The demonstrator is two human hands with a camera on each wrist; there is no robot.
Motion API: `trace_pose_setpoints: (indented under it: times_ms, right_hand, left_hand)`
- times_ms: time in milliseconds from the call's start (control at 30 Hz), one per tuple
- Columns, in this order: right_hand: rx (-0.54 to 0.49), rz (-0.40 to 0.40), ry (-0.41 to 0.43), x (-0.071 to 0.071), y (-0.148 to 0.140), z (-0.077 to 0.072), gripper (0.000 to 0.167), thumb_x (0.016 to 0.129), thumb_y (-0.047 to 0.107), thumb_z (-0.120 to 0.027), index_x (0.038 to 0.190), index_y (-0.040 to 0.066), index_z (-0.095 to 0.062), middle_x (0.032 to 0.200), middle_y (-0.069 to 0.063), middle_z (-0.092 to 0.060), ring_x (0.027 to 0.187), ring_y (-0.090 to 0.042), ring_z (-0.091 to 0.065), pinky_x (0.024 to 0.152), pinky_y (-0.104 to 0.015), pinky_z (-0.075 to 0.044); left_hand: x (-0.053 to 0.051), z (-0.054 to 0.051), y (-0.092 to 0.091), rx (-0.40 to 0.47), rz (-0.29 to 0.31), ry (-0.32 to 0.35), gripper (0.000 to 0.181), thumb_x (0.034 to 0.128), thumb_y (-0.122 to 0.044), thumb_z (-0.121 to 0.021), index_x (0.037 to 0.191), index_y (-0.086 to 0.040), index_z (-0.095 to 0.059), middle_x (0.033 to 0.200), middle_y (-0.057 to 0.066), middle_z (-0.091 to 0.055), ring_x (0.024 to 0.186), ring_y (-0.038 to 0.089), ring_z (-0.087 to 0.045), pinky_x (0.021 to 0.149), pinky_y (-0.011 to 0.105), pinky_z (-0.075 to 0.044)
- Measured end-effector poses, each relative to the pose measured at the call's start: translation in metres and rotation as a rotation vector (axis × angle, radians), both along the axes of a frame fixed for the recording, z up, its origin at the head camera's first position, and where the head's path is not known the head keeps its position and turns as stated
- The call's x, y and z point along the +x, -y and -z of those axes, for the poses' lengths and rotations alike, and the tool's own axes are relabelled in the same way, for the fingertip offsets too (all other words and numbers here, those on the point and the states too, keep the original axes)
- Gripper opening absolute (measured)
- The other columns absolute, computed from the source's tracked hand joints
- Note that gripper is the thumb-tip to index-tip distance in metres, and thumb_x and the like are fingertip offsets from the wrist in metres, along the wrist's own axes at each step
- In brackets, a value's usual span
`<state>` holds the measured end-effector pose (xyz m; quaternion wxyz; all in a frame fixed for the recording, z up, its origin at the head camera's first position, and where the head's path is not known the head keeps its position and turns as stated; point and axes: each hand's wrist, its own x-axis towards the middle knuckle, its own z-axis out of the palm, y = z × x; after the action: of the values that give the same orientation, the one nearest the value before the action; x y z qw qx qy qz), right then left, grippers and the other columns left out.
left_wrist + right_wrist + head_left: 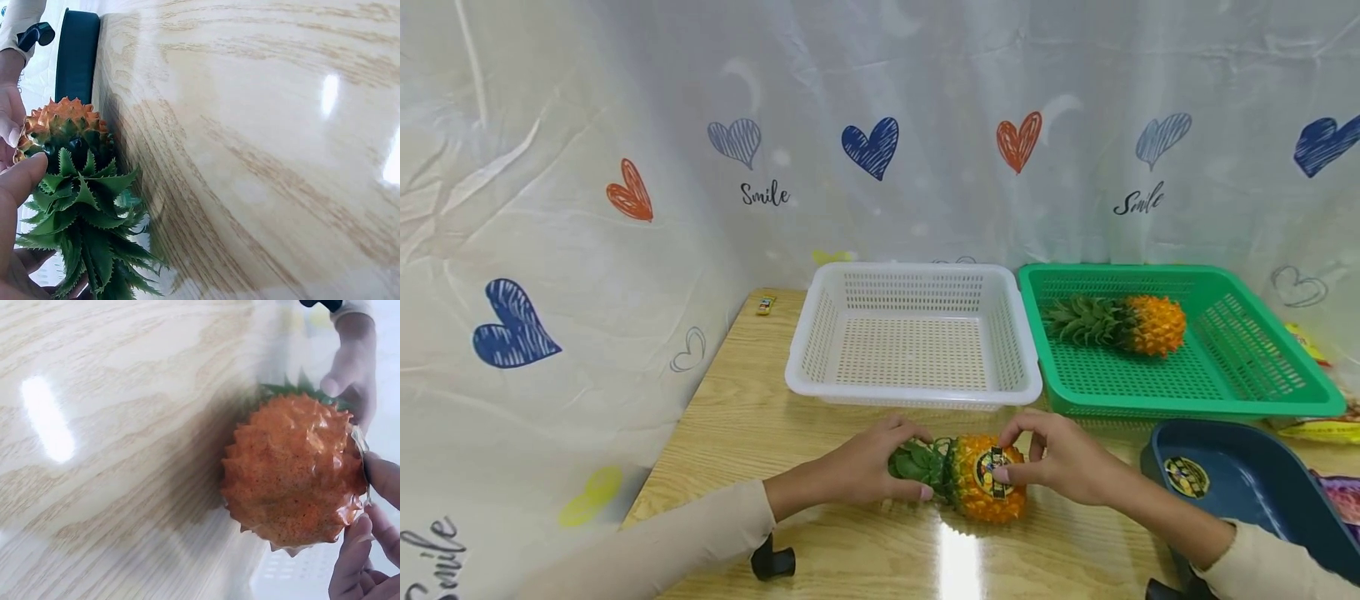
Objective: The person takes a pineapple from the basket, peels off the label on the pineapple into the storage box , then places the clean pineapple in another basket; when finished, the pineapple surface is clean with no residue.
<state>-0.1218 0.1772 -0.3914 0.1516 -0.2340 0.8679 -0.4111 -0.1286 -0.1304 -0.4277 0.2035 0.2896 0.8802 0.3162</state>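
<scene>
An orange toy-like pineapple point(973, 508) with a green leafy crown point(87, 219) lies on its side on the wooden table. My left hand point(868, 467) grips the crown, thumb on the near side and fingers on the far side. A black-and-yellow sticker point(983, 475) lies against the fruit's upper side, and one edge stands a little off the skin in the right wrist view. My right hand point(1063, 458) holds this sticker at the fruit, thumb on its face and forefinger bent at its far edge. A second pineapple point(1153, 325) lies in the green basket point(1285, 408).
A white basket point(917, 396) stands behind the hands, beside the green one. A dark blue basin point(1292, 508) with a round sticker point(1187, 477) sits at the right. Packets point(1330, 431) lie at the right edge, and a small yellow packet point(765, 306) lies at the back left.
</scene>
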Motion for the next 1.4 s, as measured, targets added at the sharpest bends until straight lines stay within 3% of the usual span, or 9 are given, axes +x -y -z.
trace_pose_setpoints:
  times_ms: [133,433,600,1000,1400]
  right_hand:
    - [-0.025,-0.016,0.015,0.0,0.001,0.002,0.028,0.085,0.035,-0.081,0.095,0.015,-0.063,0.075,-0.001,-0.057,0.059,-0.008,-0.054,0.052,-0.027,-0.045]
    - [-0.095,-0.091,-0.027,0.0,0.003,0.003,0.018,0.09,0.029,-0.077,0.085,0.02,-0.063,0.085,0.002,-0.058,0.062,-0.005,-0.054,0.054,-0.026,-0.045]
    - [-0.121,-0.118,-0.058,0.0,0.003,0.0,0.014,0.092,0.024,-0.076,0.085,0.02,-0.064,0.083,0.005,-0.061,0.063,-0.004,-0.055,0.053,-0.026,-0.046]
    - [-0.151,-0.139,-0.009,0.002,0.003,-0.007,0.012,0.094,0.024,-0.073,0.088,0.019,-0.064,0.084,0.003,-0.063,0.064,-0.007,-0.057,0.05,-0.026,-0.045]
    - [-0.185,-0.154,-0.046,0.001,-0.002,-0.014,0.011,0.094,0.02,-0.072,0.089,0.019,-0.063,0.085,0.004,-0.062,0.066,-0.009,-0.057,0.052,-0.026,-0.047]
  left_hand:
    - [-0.001,0.0,0.0,-0.013,0.005,0.005,0.066,0.086,-0.063,-0.07,0.142,-0.034,-0.05,0.139,0.0,-0.047,0.122,0.019,-0.053,0.095,0.04,-0.05]
    - [-0.001,0.0,-0.001,-0.031,0.021,0.001,0.066,0.0867,-0.063,-0.069,0.142,-0.032,-0.05,0.141,0.002,-0.047,0.126,0.021,-0.052,0.096,0.042,-0.05]
    - [-0.002,0.0,0.0,-0.033,0.029,-0.011,0.066,0.0875,-0.063,-0.067,0.143,-0.031,-0.05,0.143,0.002,-0.046,0.127,0.021,-0.052,0.097,0.042,-0.05]
    - [-0.003,0.0,0.0,-0.03,0.026,0.005,0.066,0.0877,-0.063,-0.067,0.143,-0.032,-0.05,0.142,0.001,-0.046,0.127,0.02,-0.052,0.098,0.043,-0.049]
    - [-0.003,0.0,0.0,-0.039,0.024,-0.003,0.066,0.0875,-0.065,-0.066,0.143,-0.033,-0.049,0.139,0.001,-0.048,0.121,0.018,-0.054,0.093,0.039,-0.051]
